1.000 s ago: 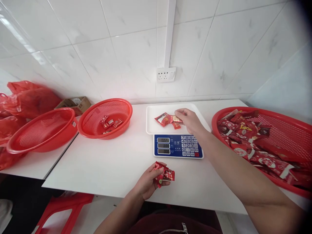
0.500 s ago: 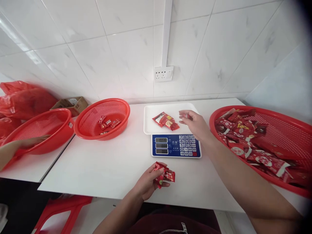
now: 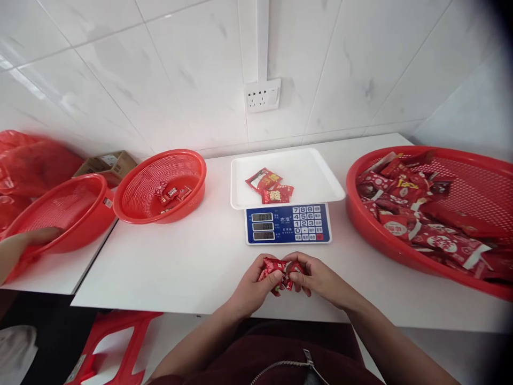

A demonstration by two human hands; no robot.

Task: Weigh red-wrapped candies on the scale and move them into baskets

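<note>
My left hand point(image 3: 256, 283) is closed around several small red snack packets point(image 3: 273, 267) above the table's front part. Beside it, almost touching, my right hand point(image 3: 316, 275) has its fingers closed on another red snack packet point(image 3: 295, 269). Just beyond both hands stands a digital weighing scale point(image 3: 288, 224) with a blue keypad panel and a white tray point(image 3: 316, 174). A few red packets point(image 3: 270, 187) lie on the left half of that tray. How many packets the hands hold is partly hidden by the fingers.
On the right sits a large red basket point(image 3: 352, 214) full of red packets. To the left is a red basket point(image 3: 200, 184) with a few packets. Farther left, another person's hand point(image 3: 44, 235) reaches into a red basket point(image 3: 106, 195). A cardboard box point(image 3: 118, 166) and red bags point(image 3: 36, 160) lie behind.
My right hand has come back from the scale tray to my left hand. The packets on the tray lie slightly differently, and the scale's top readout has changed. The view has tilted downward.
</note>
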